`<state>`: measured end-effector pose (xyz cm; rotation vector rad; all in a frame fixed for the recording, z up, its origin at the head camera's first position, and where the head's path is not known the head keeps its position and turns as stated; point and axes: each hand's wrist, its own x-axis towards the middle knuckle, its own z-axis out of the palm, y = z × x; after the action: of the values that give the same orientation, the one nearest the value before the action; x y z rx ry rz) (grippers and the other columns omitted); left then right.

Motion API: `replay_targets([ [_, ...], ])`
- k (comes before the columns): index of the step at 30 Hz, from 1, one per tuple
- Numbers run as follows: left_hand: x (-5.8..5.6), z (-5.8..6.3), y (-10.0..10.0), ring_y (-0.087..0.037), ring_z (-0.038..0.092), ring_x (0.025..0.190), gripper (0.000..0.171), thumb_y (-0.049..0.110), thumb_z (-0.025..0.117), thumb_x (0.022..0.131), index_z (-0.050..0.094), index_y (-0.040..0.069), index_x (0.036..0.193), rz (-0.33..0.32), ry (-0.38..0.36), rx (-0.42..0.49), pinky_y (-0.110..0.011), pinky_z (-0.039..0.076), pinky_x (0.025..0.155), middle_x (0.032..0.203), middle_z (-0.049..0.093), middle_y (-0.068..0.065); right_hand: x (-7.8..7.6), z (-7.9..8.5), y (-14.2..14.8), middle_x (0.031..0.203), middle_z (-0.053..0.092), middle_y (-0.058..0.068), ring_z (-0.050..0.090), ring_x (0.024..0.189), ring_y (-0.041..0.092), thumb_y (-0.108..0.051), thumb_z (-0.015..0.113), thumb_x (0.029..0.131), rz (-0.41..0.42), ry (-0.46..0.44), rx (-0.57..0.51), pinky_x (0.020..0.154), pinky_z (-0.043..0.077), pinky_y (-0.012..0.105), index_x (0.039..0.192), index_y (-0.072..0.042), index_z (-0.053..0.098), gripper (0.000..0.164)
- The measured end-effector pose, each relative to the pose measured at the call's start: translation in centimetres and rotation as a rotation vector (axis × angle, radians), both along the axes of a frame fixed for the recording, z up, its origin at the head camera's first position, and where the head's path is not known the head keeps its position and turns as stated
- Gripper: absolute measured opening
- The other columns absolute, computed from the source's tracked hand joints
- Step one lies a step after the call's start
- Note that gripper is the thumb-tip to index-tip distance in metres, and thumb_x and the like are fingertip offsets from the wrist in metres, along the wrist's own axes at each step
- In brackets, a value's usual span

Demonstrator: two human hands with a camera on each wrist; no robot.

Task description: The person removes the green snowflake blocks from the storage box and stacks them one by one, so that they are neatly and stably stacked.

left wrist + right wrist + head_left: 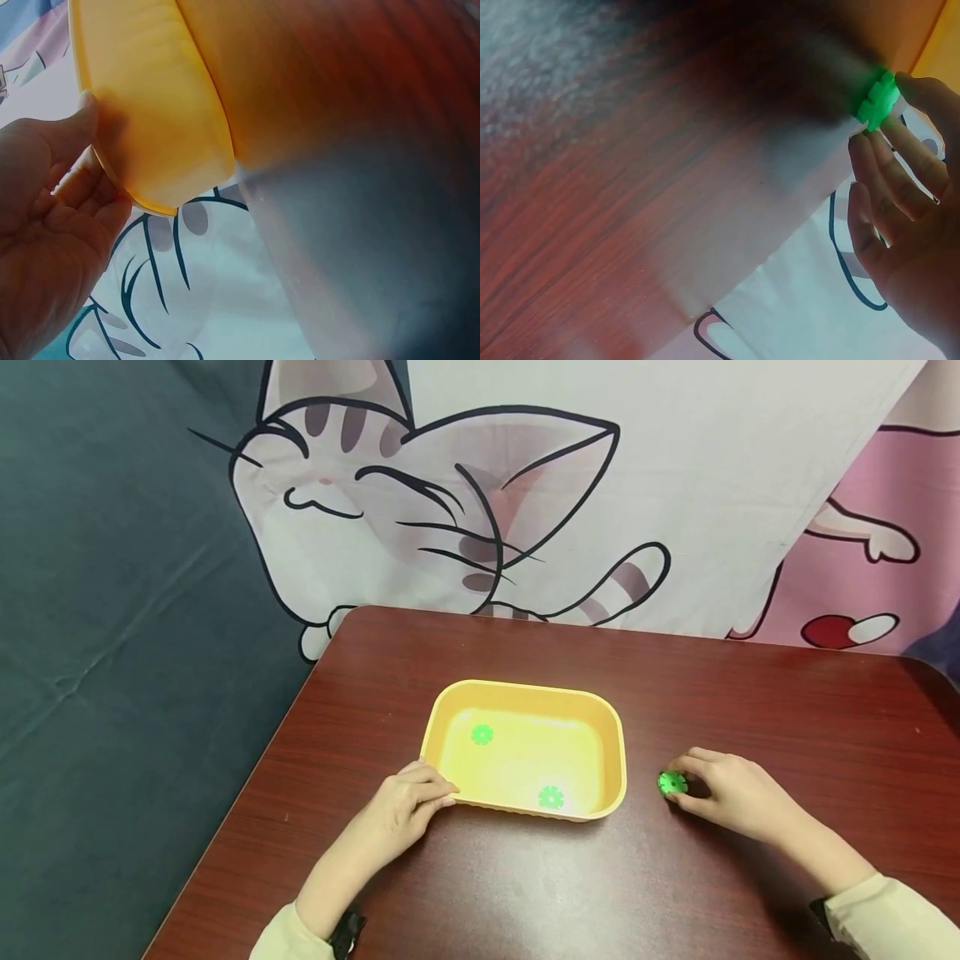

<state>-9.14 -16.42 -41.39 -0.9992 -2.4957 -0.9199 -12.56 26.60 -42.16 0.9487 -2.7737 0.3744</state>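
Note:
A yellow plastic tub stands on the table. My left hand pinches its near left corner; in the left wrist view the thumb lies on the tub's side and the fingers are curled at the rim. To the right of the tub, my right hand pinches a green notched plastic disc between thumb and fingers, low over the table. From the right wrist, the same green disc sits at the fingertips. Two similar flat green discs lie inside the tub, one far left, one near right.
The reddish-brown wooden table has its left edge running diagonally and its back edge against a white cloth with a cartoon cat. A dark green cloth hangs at left, a pink printed panel at right.

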Motion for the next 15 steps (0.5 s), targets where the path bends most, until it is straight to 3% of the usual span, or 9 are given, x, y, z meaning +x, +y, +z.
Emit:
replay_targets([
  [7, -0.02, -0.01, -0.01, -0.011, 0.058, 0.080, 0.008, 0.006, 0.073, 0.078, 0.073, 0.004, 0.086, 0.008, -0.010, -0.005, -0.015, 0.048, 0.071, 0.080, 0.064, 0.002, 0.03, -0.04, -0.15, 0.080, 0.054, -0.017, 0.046, 0.064, -0.002, -0.027, 0.081, 0.069, -0.019, -0.014, 0.038, 0.051, 0.042, 0.026, 0.091, -0.021, 0.067, 0.027],
  [15, -0.12, -0.24, -0.02, -0.011, 0.057, 0.078, 0.007, 0.004, 0.074, 0.077, 0.073, 0.004, 0.084, -0.005, 0.027, 0.017, -0.014, 0.047, 0.070, 0.077, 0.063, 0.002, 0.10, 0.11, -0.19, 0.080, 0.053, -0.017, 0.046, 0.065, -0.001, -0.028, 0.081, 0.070, -0.024, -0.029, 0.049, 0.052, 0.042, 0.026, 0.092, -0.020, 0.067, 0.027],
])
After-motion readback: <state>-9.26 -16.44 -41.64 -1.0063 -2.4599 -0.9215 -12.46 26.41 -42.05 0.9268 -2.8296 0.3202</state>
